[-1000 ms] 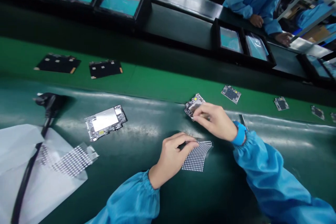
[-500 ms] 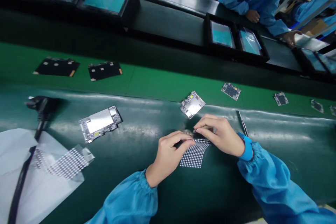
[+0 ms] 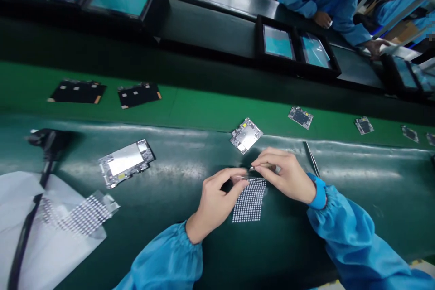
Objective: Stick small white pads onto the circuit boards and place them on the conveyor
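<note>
A sheet of small round white dot stickers (image 3: 249, 201) is pinched at its upper edge between the thumb and fingers of my left hand (image 3: 219, 199). Just right of the sheet's top, my right hand (image 3: 283, 173) is closed in a pinch. A tiny piece shows at its fingertips, too small to name. Beyond my hands lies a circuit board (image 3: 247, 136) with a silver shield and a yellow spot. Tweezers (image 3: 311, 158) rest behind my right wrist, which wears a blue band.
Another circuit board (image 3: 126, 163) lies at left, near a black plug and cable (image 3: 50, 142). A white bag (image 3: 20, 226) carries more dot stickers (image 3: 90, 213). Black boards (image 3: 78, 92) and smaller boards (image 3: 301, 118) line the green strip. Black trays (image 3: 295, 68) stand behind; a co-worker's hand (image 3: 322, 19) is across.
My left hand has shifted slightly left, away from my right fingertips, and the dot sheet hangs flatter. My right hand keeps its pinch. The camera view has moved a little.
</note>
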Tool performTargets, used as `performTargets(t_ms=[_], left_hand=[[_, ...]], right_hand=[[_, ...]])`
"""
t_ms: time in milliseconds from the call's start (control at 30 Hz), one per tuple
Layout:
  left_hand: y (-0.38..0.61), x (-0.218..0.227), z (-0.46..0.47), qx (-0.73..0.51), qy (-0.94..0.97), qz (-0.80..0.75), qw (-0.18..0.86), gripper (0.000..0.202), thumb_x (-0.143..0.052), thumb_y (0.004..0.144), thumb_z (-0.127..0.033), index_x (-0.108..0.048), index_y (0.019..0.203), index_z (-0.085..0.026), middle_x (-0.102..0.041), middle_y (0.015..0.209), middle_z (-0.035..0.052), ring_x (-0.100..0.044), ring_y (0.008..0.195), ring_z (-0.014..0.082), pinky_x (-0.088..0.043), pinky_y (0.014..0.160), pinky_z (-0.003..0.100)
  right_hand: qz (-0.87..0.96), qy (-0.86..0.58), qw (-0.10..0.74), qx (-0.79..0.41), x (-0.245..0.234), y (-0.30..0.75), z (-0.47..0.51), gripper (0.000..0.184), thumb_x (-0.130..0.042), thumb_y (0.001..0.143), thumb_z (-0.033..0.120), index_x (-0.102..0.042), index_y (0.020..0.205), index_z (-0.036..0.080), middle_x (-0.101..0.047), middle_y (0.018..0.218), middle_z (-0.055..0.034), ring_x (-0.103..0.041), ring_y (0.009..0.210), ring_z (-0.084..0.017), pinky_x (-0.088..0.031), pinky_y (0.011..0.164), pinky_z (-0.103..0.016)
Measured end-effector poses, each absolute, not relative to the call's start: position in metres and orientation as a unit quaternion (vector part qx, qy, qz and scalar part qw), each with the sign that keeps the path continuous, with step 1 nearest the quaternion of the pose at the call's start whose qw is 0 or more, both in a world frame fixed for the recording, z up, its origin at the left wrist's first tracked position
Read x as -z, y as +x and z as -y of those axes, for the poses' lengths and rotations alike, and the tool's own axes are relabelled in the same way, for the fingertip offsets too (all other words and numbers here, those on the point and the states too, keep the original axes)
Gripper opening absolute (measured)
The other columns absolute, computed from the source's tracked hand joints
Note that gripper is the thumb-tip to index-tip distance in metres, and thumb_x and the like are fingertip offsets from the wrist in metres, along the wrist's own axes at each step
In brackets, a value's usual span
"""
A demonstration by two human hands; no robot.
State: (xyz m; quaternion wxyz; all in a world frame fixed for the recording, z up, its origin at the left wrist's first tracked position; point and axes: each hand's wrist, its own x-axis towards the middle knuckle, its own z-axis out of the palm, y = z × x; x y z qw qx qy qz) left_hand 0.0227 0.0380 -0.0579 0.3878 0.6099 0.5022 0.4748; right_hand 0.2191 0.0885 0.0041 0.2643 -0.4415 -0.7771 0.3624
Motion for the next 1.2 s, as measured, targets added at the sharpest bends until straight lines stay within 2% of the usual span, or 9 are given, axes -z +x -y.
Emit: performTargets(t_ms=[100,300,567,833,1033,1200], left_hand=[[0.022,0.060,-0.037,-0.466,0.609,-0.516,0.382,0.018,-0.070,0.086,-0.018,-0.075,0.103,-0.022,-0.078,0.085,0.0018,-0.072,0.070,0.0166,-0.061,0.076,0.030],[0.023,0.053,-0.038,-0.467,0.622,-0.515,0.361,0.011,-0.064,0.089,-0.016,-0.074,0.092,-0.020,-0.077,0.083,0.0028,-0.072,0.072,0.0173,-0.058,0.071,0.028],[0.025,0.044,-0.038,-0.451,0.643,-0.505,0.359,0.017,-0.056,0.092,-0.014,-0.071,0.084,-0.019,-0.073,0.077,0.0030,-0.068,0.069,0.0163,-0.053,0.067,0.028],[0.028,0.048,-0.035,-0.442,0.672,-0.510,0.303,0.017,-0.056,0.091,-0.015,-0.069,0.081,-0.019,-0.068,0.069,0.0014,-0.062,0.062,0.0150,-0.048,0.060,0.027],[0.028,0.049,-0.034,-0.424,0.688,-0.512,0.291,0.020,-0.053,0.090,-0.013,-0.067,0.077,-0.018,-0.064,0.065,0.0005,-0.059,0.058,0.0134,-0.045,0.057,0.025],[0.028,0.049,-0.034,-0.434,0.683,-0.513,0.286,0.019,-0.054,0.088,-0.011,-0.067,0.076,-0.018,-0.063,0.063,-0.0004,-0.057,0.056,0.0129,-0.043,0.056,0.025]], right_hand=[[0.798,-0.438,0.263,-0.319,-0.004,0.218,-0.087,0.013,-0.063,0.095,0.016,-0.073,0.101,0.018,-0.071,0.093,-0.0061,-0.067,0.082,-0.017,-0.056,0.072,-0.031],[0.853,-0.425,0.216,-0.211,-0.011,0.212,-0.076,0.018,-0.054,0.099,0.016,-0.072,0.101,0.017,-0.070,0.094,-0.0089,-0.065,0.088,-0.021,-0.056,0.077,-0.037],[0.885,-0.409,0.172,-0.139,-0.012,0.205,-0.058,0.026,-0.047,0.103,0.019,-0.072,0.104,0.015,-0.068,0.093,-0.0108,-0.060,0.085,-0.023,-0.053,0.075,-0.038],[0.908,-0.400,0.117,-0.051,-0.020,0.194,-0.053,0.028,-0.046,0.102,0.014,-0.073,0.095,0.013,-0.067,0.084,-0.0102,-0.056,0.077,-0.023,-0.048,0.068,-0.037],[0.914,-0.393,0.095,-0.032,-0.022,0.188,-0.052,0.024,-0.050,0.098,0.010,-0.072,0.089,0.011,-0.065,0.081,-0.0093,-0.055,0.074,-0.023,-0.048,0.065,-0.038],[0.907,-0.403,0.101,-0.070,-0.022,0.192,-0.056,0.025,-0.050,0.099,0.011,-0.072,0.090,0.011,-0.066,0.083,-0.0096,-0.058,0.075,-0.024,-0.050,0.066,-0.038]])
